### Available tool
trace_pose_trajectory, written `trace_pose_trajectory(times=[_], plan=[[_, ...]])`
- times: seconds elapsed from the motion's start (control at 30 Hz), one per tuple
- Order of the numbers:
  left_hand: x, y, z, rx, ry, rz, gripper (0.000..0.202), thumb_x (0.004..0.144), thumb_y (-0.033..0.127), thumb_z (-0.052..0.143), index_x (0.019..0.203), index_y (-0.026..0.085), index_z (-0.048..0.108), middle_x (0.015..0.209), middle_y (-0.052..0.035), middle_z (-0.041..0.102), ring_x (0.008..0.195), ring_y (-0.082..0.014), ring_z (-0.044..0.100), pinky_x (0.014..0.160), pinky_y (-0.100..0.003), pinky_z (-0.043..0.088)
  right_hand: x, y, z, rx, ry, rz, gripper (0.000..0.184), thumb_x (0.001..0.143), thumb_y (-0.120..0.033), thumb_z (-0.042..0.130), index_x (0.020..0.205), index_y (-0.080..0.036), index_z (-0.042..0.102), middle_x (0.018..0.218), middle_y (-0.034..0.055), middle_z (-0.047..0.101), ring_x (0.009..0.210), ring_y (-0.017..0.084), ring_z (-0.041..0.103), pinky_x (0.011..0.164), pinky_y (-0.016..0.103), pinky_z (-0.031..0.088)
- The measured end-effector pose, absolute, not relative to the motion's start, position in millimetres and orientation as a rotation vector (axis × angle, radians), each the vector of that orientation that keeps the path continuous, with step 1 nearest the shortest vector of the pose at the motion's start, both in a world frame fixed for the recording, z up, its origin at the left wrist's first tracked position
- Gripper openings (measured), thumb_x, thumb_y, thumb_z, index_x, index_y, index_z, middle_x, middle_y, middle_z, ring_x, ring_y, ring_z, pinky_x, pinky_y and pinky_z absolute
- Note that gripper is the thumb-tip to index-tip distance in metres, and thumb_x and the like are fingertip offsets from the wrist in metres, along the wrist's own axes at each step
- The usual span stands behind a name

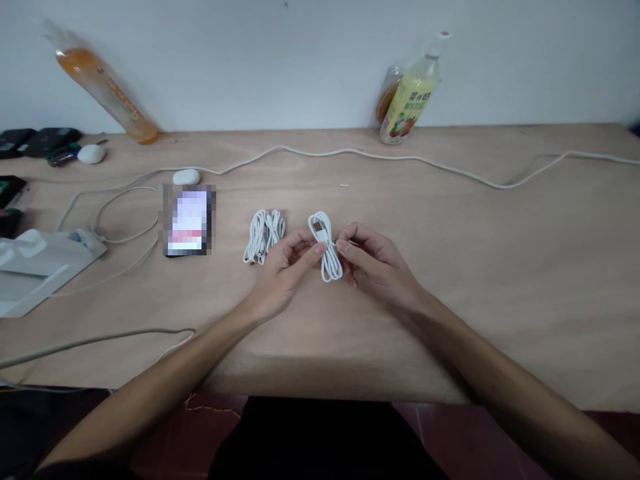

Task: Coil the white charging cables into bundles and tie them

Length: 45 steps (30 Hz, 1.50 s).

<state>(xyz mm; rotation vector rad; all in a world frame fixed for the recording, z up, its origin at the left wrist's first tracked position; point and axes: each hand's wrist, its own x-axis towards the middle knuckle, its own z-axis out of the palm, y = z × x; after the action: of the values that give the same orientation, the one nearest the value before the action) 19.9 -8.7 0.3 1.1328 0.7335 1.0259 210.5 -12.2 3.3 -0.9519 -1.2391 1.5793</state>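
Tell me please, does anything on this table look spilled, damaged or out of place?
No spill or damage is visible. What looks odd is a tiny white scrap lying alone on the table, between the long white cord and the held, coiled cable.

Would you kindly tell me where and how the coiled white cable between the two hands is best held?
I'd pinch the coiled cable at its narrow middle, between thumb and fingers, from the left, where the left hand is. The strands gather there, while the loops spread toward both ends, and the right hand is at the other side.
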Motion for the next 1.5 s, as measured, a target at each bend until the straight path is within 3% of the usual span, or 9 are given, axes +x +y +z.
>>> trace_pose_trajectory(times=[0.5, 0.9, 1.5], plan=[[22, -8, -6, 1.094, 0.781, 1.072, 0.029, 0.096, 0.046, 0.085, 0.102, 0.019, 0.077, 0.099, -0.0061, 0.083, 0.090, -0.0207, 0.080, 0.085, -0.034, 0.065, 212, -11, -2, -0.989, -1.187, 1.578, 0.033, 0.091, -0.051, 0.085, 0.088, -0.021, 0.071, 0.071, -0.0036, 0.062, 0.055, 0.010, 0.050, 0.048, 0.024, 0.041], [22, -11, 2, 1.113, 0.831, 1.057, 0.031, 0.093, 0.048, 0.087, 0.097, 0.019, 0.076, 0.098, -0.0054, 0.084, 0.087, -0.0193, 0.079, 0.085, -0.032, 0.064, 207, -14, 4, -1.014, -0.904, 1.781, 0.033, 0.076, -0.043, 0.096, 0.082, -0.021, 0.073, 0.071, -0.0040, 0.065, 0.054, 0.007, 0.049, 0.043, 0.020, 0.034], [25, -15, 9, 1.223, 0.938, 1.184, 0.029, 0.095, 0.047, 0.084, 0.091, 0.022, 0.069, 0.087, -0.0021, 0.078, 0.078, -0.0181, 0.072, 0.083, -0.034, 0.065, 210, -12, 9, -1.056, -0.786, 1.903, 0.030, 0.071, -0.044, 0.096, 0.080, -0.021, 0.079, 0.069, -0.0034, 0.058, 0.060, 0.010, 0.044, 0.049, 0.022, 0.029]])
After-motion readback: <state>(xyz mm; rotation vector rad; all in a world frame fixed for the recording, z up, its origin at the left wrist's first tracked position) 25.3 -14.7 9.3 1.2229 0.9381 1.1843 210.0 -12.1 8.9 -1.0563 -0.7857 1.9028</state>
